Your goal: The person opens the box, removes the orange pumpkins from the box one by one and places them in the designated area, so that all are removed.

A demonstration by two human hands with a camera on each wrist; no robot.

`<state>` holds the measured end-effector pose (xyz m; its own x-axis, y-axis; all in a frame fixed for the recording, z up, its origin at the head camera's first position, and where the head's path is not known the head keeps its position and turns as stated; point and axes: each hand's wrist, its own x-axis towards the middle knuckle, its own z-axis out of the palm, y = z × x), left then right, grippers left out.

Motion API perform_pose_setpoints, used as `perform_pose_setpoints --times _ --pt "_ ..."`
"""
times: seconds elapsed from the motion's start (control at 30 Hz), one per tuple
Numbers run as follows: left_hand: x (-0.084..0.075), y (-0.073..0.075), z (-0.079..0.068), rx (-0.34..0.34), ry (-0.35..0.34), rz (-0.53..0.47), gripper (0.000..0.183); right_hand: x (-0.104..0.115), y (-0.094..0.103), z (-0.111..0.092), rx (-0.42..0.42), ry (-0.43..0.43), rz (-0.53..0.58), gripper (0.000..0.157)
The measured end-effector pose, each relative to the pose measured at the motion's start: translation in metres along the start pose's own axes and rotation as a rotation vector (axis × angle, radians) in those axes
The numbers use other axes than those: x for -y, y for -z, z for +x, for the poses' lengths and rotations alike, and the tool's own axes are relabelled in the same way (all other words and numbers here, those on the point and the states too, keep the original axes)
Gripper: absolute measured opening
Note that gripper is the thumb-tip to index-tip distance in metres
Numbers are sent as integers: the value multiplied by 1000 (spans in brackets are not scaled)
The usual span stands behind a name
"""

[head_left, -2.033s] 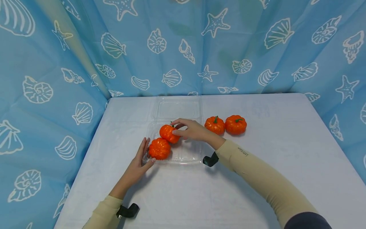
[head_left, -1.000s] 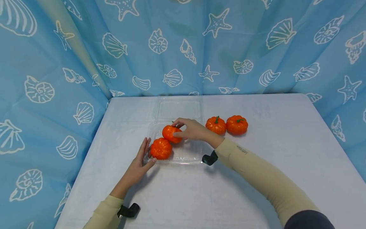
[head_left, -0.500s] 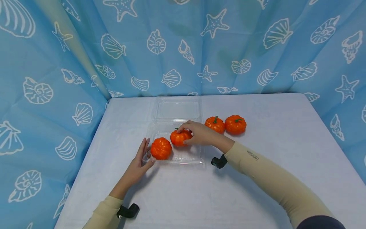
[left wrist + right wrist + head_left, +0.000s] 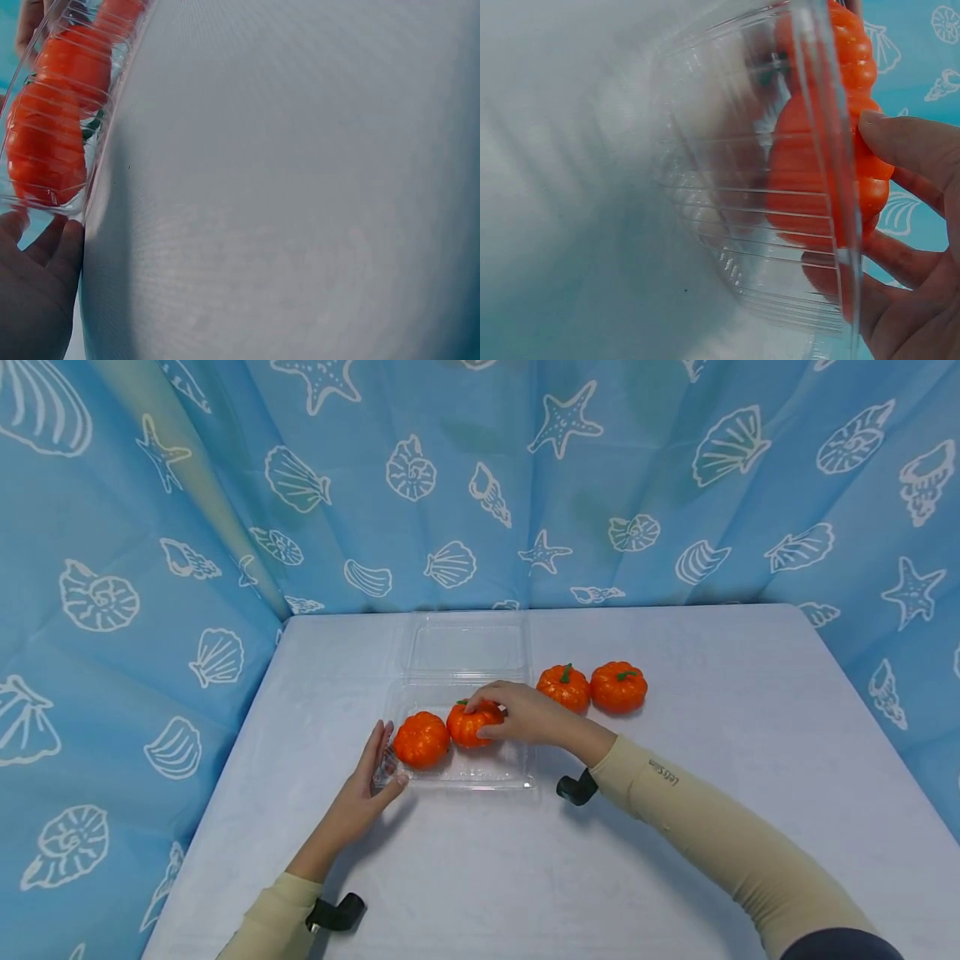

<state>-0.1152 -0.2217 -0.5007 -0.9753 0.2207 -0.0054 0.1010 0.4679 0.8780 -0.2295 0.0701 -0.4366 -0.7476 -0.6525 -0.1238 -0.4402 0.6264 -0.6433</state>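
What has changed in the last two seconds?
The right hand carried its small orange pumpkin rightward and down into the clear plastic clamshell tray, beside the other tray pumpkin. The left hand stays at the tray's corner; the two pumpkins on the table are unmoved.

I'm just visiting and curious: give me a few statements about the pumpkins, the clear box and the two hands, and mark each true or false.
1. Two pumpkins sit in the clear plastic container. True.
2. The right hand grips the pumpkin in the container. True.
3. The left hand holds a pumpkin in the air. False: its straight fingers rest against the container's left edge, beside the left pumpkin.
4. The container's lid is closed. False: it lies open behind the tray.
5. Two more pumpkins stand on the table to the container's right. True.
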Motion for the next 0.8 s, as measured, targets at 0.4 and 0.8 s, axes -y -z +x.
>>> perform_pose_setpoints --times 0.4,0.8 --pt "-3 1 -1 2 -18 -3 91 -4 -5 -1 -43 37 -20 28" --pt "-5 1 0 2 -9 9 92 -6 -8 -2 -43 41 -35 21"
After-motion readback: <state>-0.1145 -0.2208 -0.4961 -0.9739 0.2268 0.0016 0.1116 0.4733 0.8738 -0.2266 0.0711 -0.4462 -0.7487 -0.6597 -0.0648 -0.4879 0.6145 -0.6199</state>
